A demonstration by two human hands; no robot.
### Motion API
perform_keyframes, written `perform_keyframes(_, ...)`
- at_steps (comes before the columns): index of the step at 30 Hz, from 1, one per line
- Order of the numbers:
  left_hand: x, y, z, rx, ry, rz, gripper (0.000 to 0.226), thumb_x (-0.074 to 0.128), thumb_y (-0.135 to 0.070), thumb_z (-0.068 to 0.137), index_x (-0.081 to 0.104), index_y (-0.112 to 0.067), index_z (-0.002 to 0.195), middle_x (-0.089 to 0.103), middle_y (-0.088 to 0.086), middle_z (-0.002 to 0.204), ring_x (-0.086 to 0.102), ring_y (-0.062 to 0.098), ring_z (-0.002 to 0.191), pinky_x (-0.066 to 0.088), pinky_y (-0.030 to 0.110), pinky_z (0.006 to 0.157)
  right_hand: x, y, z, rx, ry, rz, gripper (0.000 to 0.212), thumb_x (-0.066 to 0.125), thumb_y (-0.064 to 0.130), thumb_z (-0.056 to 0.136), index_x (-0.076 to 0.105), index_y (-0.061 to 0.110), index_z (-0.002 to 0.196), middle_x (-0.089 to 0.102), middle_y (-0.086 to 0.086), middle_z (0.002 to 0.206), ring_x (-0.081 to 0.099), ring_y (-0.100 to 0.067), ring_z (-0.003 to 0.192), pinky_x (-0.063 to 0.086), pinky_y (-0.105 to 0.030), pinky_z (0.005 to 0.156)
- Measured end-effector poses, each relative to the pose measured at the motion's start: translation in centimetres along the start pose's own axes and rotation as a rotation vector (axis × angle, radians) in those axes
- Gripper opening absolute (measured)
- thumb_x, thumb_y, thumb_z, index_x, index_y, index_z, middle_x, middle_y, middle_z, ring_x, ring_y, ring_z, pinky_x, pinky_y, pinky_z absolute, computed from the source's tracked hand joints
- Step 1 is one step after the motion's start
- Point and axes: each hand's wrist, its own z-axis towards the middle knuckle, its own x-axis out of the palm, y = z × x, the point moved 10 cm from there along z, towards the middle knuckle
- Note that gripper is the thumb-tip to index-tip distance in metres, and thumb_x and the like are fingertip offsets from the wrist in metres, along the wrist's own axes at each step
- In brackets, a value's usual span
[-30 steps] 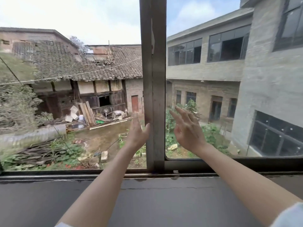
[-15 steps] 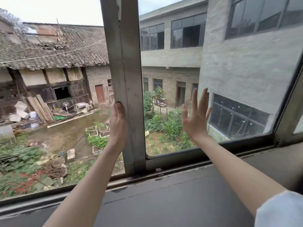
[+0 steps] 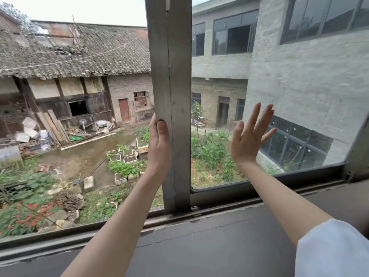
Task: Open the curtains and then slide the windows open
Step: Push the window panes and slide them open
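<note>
A sliding window fills the view. Its grey metal upright stile (image 3: 169, 76) stands in the middle, made of two overlapping frames. My left hand (image 3: 159, 144) is wrapped around the stile's left edge, thumb on its inner face. To the left of the stile the window looks open to the air. My right hand (image 3: 249, 138) is flat with fingers spread against the right glass pane (image 3: 289, 96). No curtain is in view.
The lower window track (image 3: 219, 208) runs along a dark grey sill (image 3: 199, 246). The window's right frame (image 3: 357, 156) stands at the far right. Outside are a tiled-roof house, a garden yard and a grey brick building.
My left hand went from reaching beside the stile to gripping its left edge. My right palm moved right onto the glass. The view shifted, so the stile looks further left, then centred again.
</note>
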Motion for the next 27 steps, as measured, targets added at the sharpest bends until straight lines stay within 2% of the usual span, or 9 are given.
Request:
perform_keyframes(2,1.8,0.2,0.0,-0.003,0.043,0.000,0.048,0.022,-0.040,0.097,0.018,-0.024,0.143,0.028,-0.013,0.145,0.023,0.002,0.130,0.022,0.017,0.107,-0.6,-1.2,0.7,0.029,-0.004,-0.005,0.055,0.016,0.034,0.093,0.004,0.019,0.145,0.000,-0.015,0.155,-0.004,-0.025,0.143,-0.008,-0.060,0.111)
perform_keyframes(5,5.7,0.3,-0.2,-0.010,0.122,-0.011,0.049,0.022,-0.040,0.097,0.012,-0.028,0.143,0.024,-0.012,0.144,0.021,0.001,0.128,0.018,0.025,0.108,-1.8,-3.5,2.2,0.096,-0.006,0.012,0.055,0.020,0.025,0.093,0.001,0.018,0.145,-0.004,-0.014,0.155,-0.006,-0.024,0.143,-0.004,-0.058,0.113)
perform_keyframes(9,10.4,0.4,-0.4,-0.011,0.223,-0.028,0.050,0.021,-0.039,0.097,0.011,-0.025,0.144,0.023,-0.002,0.151,0.026,0.015,0.136,0.021,0.041,0.115,-2.7,-6.0,3.4,0.147,0.045,0.007,0.057,0.022,0.028,0.095,-0.003,0.014,0.144,-0.009,-0.014,0.155,-0.009,-0.026,0.142,0.000,-0.053,0.115)
perform_keyframes(13,12.8,1.1,-0.2,-0.018,0.252,-0.015,0.051,0.021,-0.040,0.096,0.010,-0.027,0.144,0.020,-0.001,0.152,0.025,0.016,0.136,0.019,0.037,0.113,-3.0,-7.7,3.8,0.159,0.092,0.013,0.062,0.019,0.038,0.092,-0.007,0.017,0.144,-0.013,-0.012,0.154,-0.013,-0.024,0.142,-0.005,-0.047,0.116)
perform_keyframes(15,13.4,1.1,-0.1,-0.016,0.256,-0.015,0.050,0.021,-0.040,0.096,0.010,-0.027,0.143,0.021,-0.002,0.151,0.025,0.015,0.135,0.020,0.032,0.110,-2.8,-8.1,4.1,0.176,0.119,0.024,0.067,0.018,0.047,0.090,-0.011,0.018,0.143,-0.018,-0.010,0.154,-0.018,-0.023,0.141,-0.008,-0.050,0.114)
perform_keyframes(18,14.1,1.3,0.0,-0.033,0.274,-0.034,0.052,0.022,-0.042,0.095,0.010,-0.027,0.144,0.023,-0.002,0.151,0.026,0.015,0.135,0.021,0.036,0.112,-2.1,-8.3,4.6,0.182,0.173,0.056,0.078,0.021,0.057,0.087,-0.020,0.017,0.140,-0.028,-0.009,0.151,-0.027,-0.023,0.138,-0.014,-0.056,0.108)
perform_keyframes(20,14.5,1.3,0.0,-0.037,0.288,-0.043,0.054,0.022,-0.045,0.093,0.010,-0.028,0.143,0.021,-0.004,0.151,0.024,0.015,0.137,0.020,0.039,0.114,-1.9,-8.6,4.8,0.169,0.199,0.066,0.081,0.026,0.057,0.089,-0.024,0.017,0.139,-0.032,-0.009,0.149,-0.030,-0.024,0.136,-0.017,-0.056,0.106)
perform_keyframes(24,15.4,1.1,0.0,-0.015,0.292,-0.033,0.052,0.022,-0.041,0.095,0.006,-0.028,0.144,0.015,-0.010,0.149,0.017,0.012,0.138,0.015,0.030,0.112,-2.0,-9.3,5.3,0.153,0.225,0.085,0.081,0.031,0.053,0.092,-0.026,0.017,0.138,-0.034,-0.009,0.148,-0.032,-0.024,0.135,-0.019,-0.057,0.105)
perform_keyframes(27,16.9,1.2,-0.1,-0.035,0.327,-0.036,0.054,0.021,-0.040,0.096,0.002,-0.026,0.144,0.009,-0.004,0.154,0.012,0.013,0.140,0.011,0.039,0.117,-2.6,-10.3,6.1,0.168,0.241,0.087,0.081,0.033,0.051,0.092,-0.024,0.017,0.139,-0.033,-0.009,0.148,-0.031,-0.024,0.135,-0.018,-0.058,0.106)
